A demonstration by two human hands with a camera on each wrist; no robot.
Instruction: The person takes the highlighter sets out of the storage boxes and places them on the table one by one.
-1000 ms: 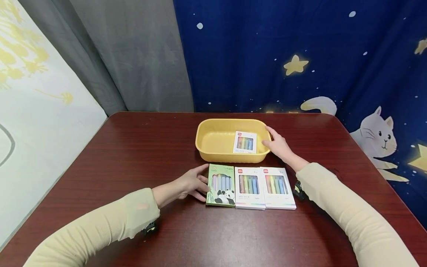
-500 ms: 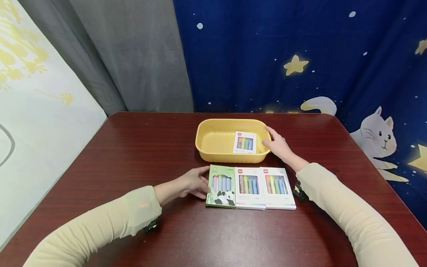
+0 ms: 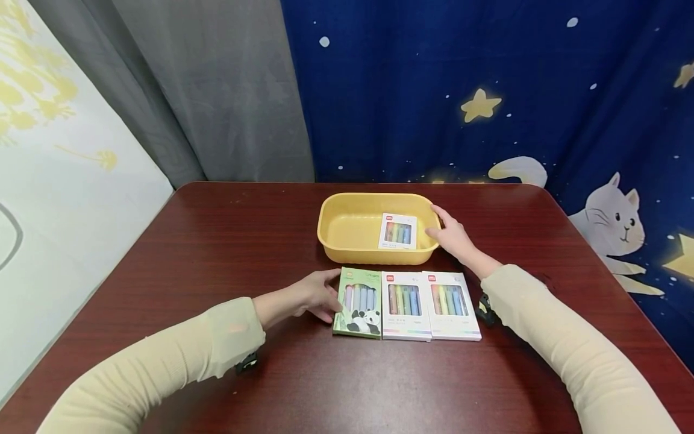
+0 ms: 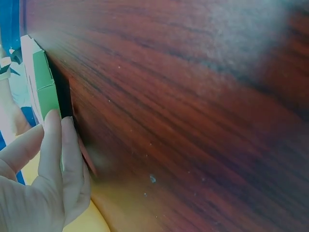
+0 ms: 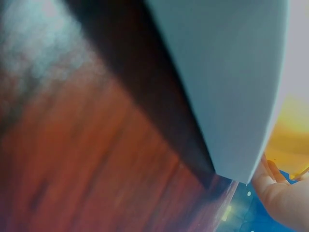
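Observation:
My left hand (image 3: pixel 313 296) touches the left edge of a green panda-printed box (image 3: pixel 359 301) whose window shows pen-like coloured sticks. In the left wrist view, its fingers (image 4: pixel 50 150) reach fairly straight to the box's green side (image 4: pixel 44 79), above a dark shadow gap. Two white boxes with similar windows lie beside it, a middle one (image 3: pixel 406 325) and a right one (image 3: pixel 455 325). My right hand (image 3: pixel 454 240) grips the right rim of a yellow bin (image 3: pixel 374 257), thumb inside. A smaller-looking white box (image 3: pixel 398 231) lies in the bin's right half.
The dark red wooden table (image 3: pixel 217 259) extends around the boxes and bin. Behind it hang a grey curtain (image 3: pixel 228 90) and a blue star-patterned curtain (image 3: pixel 390 90). A white panel (image 3: pixel 65 229) borders the left side.
My left forearm has shifted slightly right and forward. The green box has turned slightly, its near left corner moving left. My right hand and the bin stay put.

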